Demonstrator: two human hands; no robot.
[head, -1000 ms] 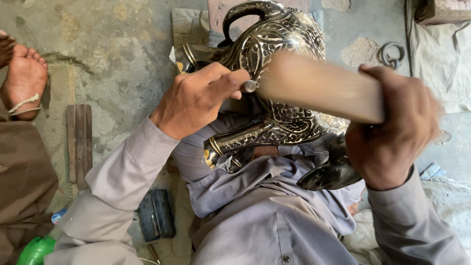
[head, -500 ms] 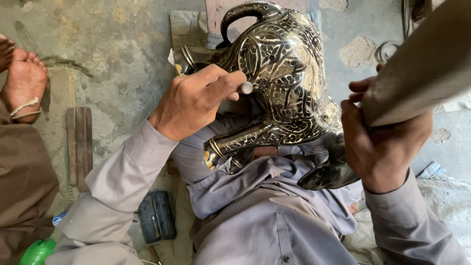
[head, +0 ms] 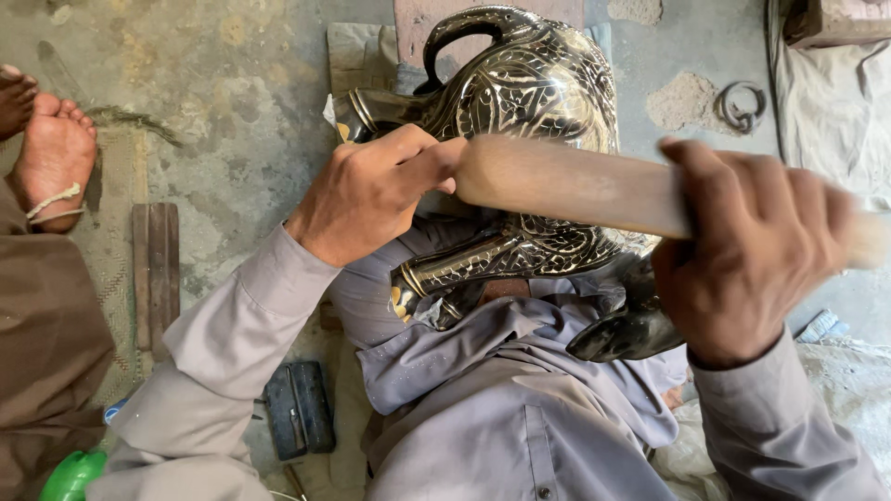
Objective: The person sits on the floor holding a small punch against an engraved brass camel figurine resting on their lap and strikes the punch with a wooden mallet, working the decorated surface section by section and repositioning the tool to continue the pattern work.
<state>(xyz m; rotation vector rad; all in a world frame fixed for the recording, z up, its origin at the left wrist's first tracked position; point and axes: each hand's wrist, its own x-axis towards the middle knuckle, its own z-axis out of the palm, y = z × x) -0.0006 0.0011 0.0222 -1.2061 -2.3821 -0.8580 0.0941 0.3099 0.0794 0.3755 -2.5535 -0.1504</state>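
Motion-blurred wooden mallet (head: 575,186)

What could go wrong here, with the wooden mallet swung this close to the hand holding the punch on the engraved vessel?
1. The wooden mallet is blurred mid-swing right at the left hand; a slightly off blow may hit its fingers.
2. The engraved vessel rests only on the lap, so it might shift and the pattern get marred.
3. The right hand holds the mallet at its far end; it could twist.
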